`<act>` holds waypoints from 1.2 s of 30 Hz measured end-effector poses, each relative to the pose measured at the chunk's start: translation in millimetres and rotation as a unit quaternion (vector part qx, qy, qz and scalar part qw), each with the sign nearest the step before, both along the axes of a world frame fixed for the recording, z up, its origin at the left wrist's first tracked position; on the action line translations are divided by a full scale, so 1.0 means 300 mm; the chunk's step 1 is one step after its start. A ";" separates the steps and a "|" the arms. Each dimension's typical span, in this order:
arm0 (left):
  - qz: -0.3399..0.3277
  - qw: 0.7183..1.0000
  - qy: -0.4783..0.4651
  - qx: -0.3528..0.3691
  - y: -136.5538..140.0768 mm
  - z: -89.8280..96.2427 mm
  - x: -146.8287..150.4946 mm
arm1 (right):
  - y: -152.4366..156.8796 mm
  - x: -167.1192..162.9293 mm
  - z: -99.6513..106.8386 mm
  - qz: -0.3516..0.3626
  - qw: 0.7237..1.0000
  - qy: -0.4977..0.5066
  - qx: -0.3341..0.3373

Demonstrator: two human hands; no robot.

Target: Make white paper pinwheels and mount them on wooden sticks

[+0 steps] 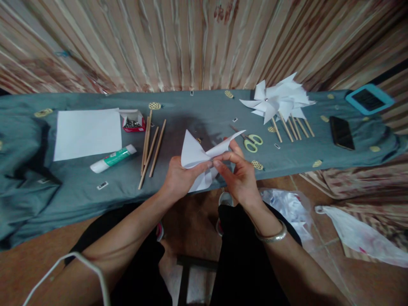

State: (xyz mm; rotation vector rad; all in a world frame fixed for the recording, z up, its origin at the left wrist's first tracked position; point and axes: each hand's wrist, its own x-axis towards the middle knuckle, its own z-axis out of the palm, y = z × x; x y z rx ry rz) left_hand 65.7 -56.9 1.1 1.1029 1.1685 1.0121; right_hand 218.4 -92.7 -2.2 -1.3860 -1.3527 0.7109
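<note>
Two bare hands are working on a white paper pinwheel (195,154), and they're keeping it up close to the body, over the near edge of the table. The left hand (180,176) is gripping it from the side, thumb pressing on the paper near the middle. The right hand (238,174) is pinching in narrow at the center, thumb and fingertip almost meeting, though whatever might be between them is too small to make out. One flap is sticking up in a crisp point, another is curling off like a smooth cone.

Underneath, a soft gray-green cloth (178,102) with pineapple prints is covering the table, bunching into wrinkles at the left. A flat white sheet (87,134) is lying there beside a green-and-white glue stick (114,158), and a little red cardboard box (136,127) is showing shiny metal bits. Some slim, round wooden sticks (157,148) are resting just left of the hands. Over right, scissors (247,138) with pale green loop handles are sitting near a heap of pointy white pinwheels (287,97) on sticks. Pleated, satiny-looking curtains (178,42) are hanging behind everything.
</note>
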 end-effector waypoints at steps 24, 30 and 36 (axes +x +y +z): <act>0.002 0.988 -0.121 -0.100 -0.003 -0.006 0.011 | -0.005 0.002 0.004 -0.001 1.000 0.020 -0.013; 0.009 0.989 -0.115 -0.095 -0.003 -0.016 0.011 | -0.005 0.004 0.004 0.001 1.000 0.018 -0.007; 0.009 0.988 -0.123 -0.089 -0.006 -0.017 0.013 | -0.003 0.007 0.003 0.003 1.000 0.024 -0.008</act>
